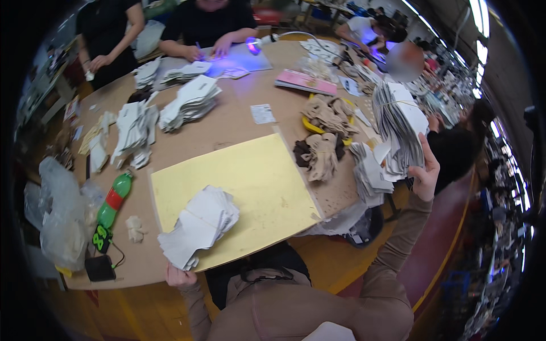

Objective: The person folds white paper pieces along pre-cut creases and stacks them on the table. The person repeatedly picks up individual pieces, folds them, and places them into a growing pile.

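Note:
At the right, my right hand (425, 170) grips the lower side of a thick bundle of flat white cut pieces (392, 128), with a band around it. It is raised near the table's right edge, beside more white pieces (368, 176). My left hand (181, 277) is closed at the near table edge, by the lower end of another banded stack of white pieces (199, 224). What its fingers hold, if anything, is hidden. That stack lies on a yellow board (256, 199) taped to the brown-covered table.
Beige bundles (321, 156) and a yellow tray of beige pieces (347, 136) lie right of the board. White stacks (190, 102) stand farther left. A green bottle (115, 199), black device (100, 268) and plastic bag (65, 216) sit at left. Co-workers (210, 28) work across the table.

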Motion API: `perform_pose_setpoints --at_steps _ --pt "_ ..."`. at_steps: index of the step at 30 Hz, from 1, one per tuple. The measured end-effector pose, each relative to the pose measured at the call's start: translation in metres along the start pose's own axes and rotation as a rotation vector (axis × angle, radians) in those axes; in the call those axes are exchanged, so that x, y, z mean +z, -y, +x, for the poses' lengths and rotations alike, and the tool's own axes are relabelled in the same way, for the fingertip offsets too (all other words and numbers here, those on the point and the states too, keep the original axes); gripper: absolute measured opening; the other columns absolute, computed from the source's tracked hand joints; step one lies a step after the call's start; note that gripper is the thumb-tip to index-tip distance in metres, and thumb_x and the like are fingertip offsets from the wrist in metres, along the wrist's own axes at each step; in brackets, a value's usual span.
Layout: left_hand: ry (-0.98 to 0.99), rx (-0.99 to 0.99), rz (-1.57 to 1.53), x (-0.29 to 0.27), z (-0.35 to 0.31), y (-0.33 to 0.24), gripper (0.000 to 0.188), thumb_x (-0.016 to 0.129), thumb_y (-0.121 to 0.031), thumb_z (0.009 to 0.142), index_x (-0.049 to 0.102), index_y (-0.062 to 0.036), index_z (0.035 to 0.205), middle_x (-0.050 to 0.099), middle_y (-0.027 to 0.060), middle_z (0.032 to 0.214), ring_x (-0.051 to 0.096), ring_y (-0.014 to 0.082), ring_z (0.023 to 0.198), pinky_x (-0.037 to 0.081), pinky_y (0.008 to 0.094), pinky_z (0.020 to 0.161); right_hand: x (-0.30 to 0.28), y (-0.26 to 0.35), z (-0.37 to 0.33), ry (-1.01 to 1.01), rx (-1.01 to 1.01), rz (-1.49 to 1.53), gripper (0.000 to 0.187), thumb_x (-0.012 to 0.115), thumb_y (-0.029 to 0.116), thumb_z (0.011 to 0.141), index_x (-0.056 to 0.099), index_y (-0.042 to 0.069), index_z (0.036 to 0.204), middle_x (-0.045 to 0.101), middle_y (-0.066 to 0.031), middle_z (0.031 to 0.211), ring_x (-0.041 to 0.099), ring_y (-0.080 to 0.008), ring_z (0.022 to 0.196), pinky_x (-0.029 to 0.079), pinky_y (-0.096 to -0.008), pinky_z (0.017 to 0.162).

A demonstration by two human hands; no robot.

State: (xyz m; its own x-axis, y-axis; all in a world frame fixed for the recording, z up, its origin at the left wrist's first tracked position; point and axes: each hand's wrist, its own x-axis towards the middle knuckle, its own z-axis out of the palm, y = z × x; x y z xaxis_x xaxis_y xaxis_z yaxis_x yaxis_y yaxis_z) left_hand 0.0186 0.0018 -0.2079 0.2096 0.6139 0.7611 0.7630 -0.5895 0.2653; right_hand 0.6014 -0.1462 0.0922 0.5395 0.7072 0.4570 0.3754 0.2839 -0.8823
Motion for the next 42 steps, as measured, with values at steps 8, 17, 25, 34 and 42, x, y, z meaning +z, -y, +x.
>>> perform_pose_setpoints --at_steps 8,17,25,34,42 --pt "0.103 -0.005 0.016 -0.006 -0.001 0.001 0.027 0.055 -0.011 0.088 0.071 0.0038 0.103 0.07 0.02 0.102 0.066 0.0405 0.095 0.052 0.0492 0.091 -0.018 -0.095 -0.024 0.025 0.313 -0.466 0.074 0.064 0.002 0.069 0.052 -0.003 0.142 0.06 -0.0152 0.135 0.058 -0.018 0.117 0.041 -0.028 0.104" --pt "-0.097 -0.638 -0.396 -0.046 0.012 -0.002 0.018 0.054 0.002 0.09 0.07 0.0084 0.094 0.073 0.0174 0.096 0.07 0.0275 0.094 0.054 0.0394 0.089 -0.002 -0.141 -0.002 -0.006 0.297 -1.004 0.066 0.074 0.023 0.081 0.054 0.006 0.142 0.056 -0.0309 0.135 0.055 -0.0387 0.128 0.041 -0.0388 0.108" --pt "0.233 -0.762 -0.751 -0.035 0.103 0.059 0.03 0.051 -0.014 0.103 0.063 0.0057 0.123 0.067 0.0126 0.12 0.061 0.0174 0.113 0.045 0.0293 0.1 0.051 -0.104 -0.022 0.013 -0.129 -1.043 0.045 0.067 0.012 0.091 0.06 0.003 0.134 0.045 -0.029 0.145 0.046 -0.0438 0.133 0.035 -0.046 0.111" --pt "1.283 -0.356 -0.52 0.025 0.181 0.009 0.07 0.051 -0.051 0.101 0.042 0.0047 0.142 0.059 0.0219 0.13 0.056 0.0303 0.123 0.042 0.0366 0.106 0.247 -0.031 -0.087 0.629 -0.332 -0.378 0.034 0.071 0.004 0.084 0.068 0.002 0.118 0.066 -0.0152 0.111 0.065 -0.0309 0.103 0.053 -0.0389 0.087" --pt "0.825 -0.292 -0.33 -0.027 0.14 -0.097 0.096 0.084 -0.033 0.069 0.035 0.0087 0.14 0.054 0.0286 0.123 0.058 0.0387 0.115 0.048 0.0405 0.099 0.321 -0.043 -0.121 0.745 -0.351 -0.312 0.014 0.076 0.011 0.08 0.067 0.004 0.089 0.06 -0.0078 0.084 0.058 -0.0273 0.078 0.045 -0.0374 0.071"
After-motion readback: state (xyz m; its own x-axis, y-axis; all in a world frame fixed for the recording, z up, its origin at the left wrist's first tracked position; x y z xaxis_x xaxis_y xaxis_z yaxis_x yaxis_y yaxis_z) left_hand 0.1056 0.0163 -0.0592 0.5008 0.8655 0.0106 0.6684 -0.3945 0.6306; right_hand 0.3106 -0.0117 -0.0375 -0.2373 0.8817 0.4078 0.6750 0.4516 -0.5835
